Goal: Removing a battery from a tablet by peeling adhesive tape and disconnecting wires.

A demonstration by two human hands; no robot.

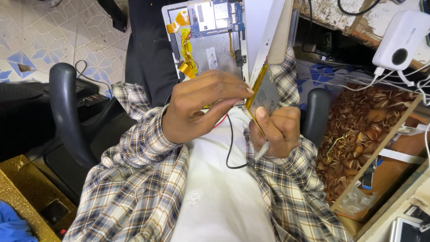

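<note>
Left hand [204,105] pinching, right hand [275,130] seemingly clenched, both raised close together.

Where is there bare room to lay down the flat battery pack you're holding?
Little is free. The white shirt front below both hands is bare, apart from the black wire. The opened tablet on the knees is covered with parts. The gold-patterned cloth at right is hemmed by white cables.

Floor [40,31]: patterned white-and-blue tiles. Black chair armrests [67,112] either side. Worn, chipped bench edge [345,22] upper right. Brown floral cloth [358,130] below.
</note>
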